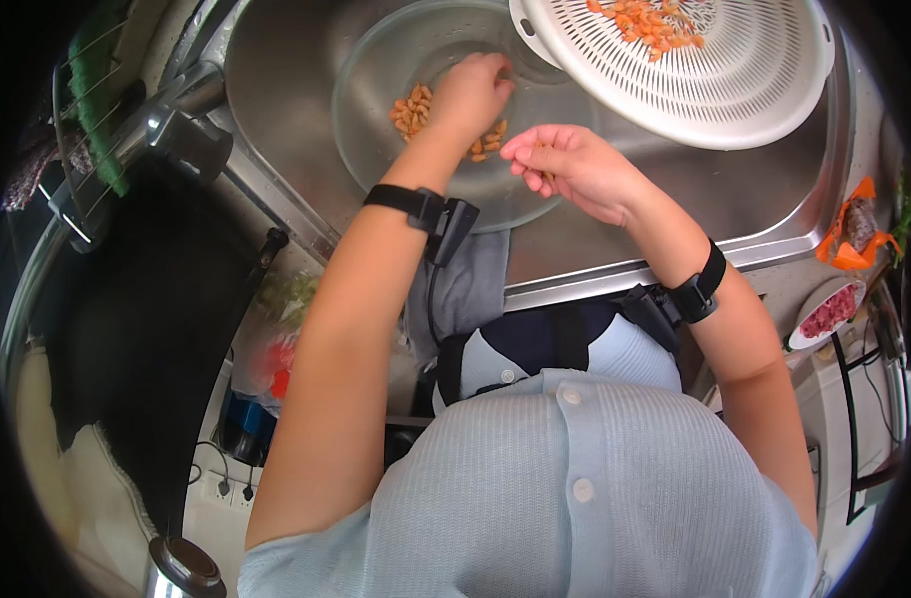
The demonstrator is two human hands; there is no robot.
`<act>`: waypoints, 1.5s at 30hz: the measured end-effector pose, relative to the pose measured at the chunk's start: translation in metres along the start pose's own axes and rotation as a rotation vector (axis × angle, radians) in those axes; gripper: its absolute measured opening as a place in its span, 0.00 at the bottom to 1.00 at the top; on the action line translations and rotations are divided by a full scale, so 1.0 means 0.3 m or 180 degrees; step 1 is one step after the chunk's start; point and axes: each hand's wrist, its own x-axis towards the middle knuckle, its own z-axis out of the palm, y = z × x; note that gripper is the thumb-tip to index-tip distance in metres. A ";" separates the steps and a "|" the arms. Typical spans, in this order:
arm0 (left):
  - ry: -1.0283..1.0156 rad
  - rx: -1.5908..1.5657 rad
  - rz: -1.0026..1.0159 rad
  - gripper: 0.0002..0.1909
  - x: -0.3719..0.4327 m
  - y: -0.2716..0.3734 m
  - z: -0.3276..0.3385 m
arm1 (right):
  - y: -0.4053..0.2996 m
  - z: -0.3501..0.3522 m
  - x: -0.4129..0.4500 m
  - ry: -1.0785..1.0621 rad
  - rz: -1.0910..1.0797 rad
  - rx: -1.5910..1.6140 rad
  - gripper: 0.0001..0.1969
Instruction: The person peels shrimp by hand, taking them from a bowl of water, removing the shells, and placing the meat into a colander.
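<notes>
A large clear glass bowl (351, 142) sits in the stainless steel sink, with small orange-brown shrimp (411, 112) lying in it. My left hand (470, 93) reaches down into this bowl beside the shrimp; its fingertips are turned away from view. Above the bowl's right side is my right hand (575, 168), fingers curled and thumb pressed in, with a bit of orange-brown showing between them, seemingly a small shrimp. A white plastic colander (724, 112) stands over the sink's far right, partly overlapping the bowl. Brighter orange shrimp (653, 30) are heaped inside it.
A faucet (190, 134) juts over the sink's left edge. A grey cloth (470, 276) hangs at the front rim. On the right counter are a bowl of raw minced meat (829, 310) and an orange wrapper (859, 224). Plastic bags (268, 351) lie left of the sink.
</notes>
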 end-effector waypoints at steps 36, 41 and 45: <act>-0.0627 -0.3836 0.0228 0.14 -0.102 0.447 -0.269 | -0.024 0.003 0.038 0.0547 -0.0735 0.1267 0.05; -0.0481 -0.3675 -0.0384 0.17 -0.034 0.236 -0.285 | -0.026 -0.022 0.032 0.0469 -0.0699 0.0956 0.07; -0.0501 -0.2481 -0.0850 0.13 -0.058 0.042 -0.187 | -0.021 -0.032 0.038 0.0490 -0.0653 0.1064 0.08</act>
